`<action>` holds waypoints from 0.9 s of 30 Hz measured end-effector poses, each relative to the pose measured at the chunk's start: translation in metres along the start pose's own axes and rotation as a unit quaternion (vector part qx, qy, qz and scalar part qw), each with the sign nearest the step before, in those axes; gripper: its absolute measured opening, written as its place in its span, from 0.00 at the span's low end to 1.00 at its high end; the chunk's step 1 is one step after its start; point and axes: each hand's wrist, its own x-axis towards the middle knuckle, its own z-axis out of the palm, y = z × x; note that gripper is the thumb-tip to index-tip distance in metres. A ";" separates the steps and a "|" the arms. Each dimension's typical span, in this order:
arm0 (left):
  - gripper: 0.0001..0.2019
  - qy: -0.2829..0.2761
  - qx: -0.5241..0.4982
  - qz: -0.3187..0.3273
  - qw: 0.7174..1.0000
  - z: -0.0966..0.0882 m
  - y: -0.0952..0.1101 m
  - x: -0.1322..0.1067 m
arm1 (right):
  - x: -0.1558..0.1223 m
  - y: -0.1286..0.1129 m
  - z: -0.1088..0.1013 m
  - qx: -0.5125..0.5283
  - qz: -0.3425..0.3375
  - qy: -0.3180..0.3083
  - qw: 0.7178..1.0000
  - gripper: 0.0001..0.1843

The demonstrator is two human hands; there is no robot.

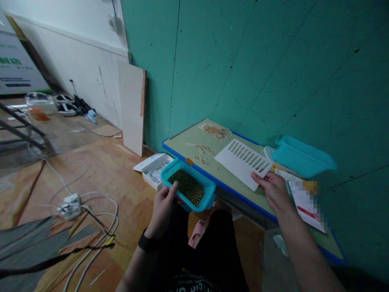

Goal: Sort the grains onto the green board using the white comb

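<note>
My left hand (164, 207) grips the near rim of a teal plastic tub (209, 194) filled with small green beans (187, 187), held in front of the table's blue edge. My right hand (273, 190) pinches the near corner of a white slotted plastic board (242, 161) that lies on the green table top (188, 142). Loose yellow beans (215, 131) lie scattered on the table beyond the board.
An empty teal tub (302, 156) stands at the right on a clear lid, with a printed paper (305, 202) before it. A green wall (273, 61) backs the table. On the wooden floor: an open white box (153, 170), a power strip (70, 205) with cables, a leaning board (131, 107).
</note>
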 end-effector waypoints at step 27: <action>0.24 0.002 -0.008 -0.003 1.000 -0.001 0.004 0.003 | -0.032 0.006 0.039 -0.098 -0.108 0.010 0.989 0.22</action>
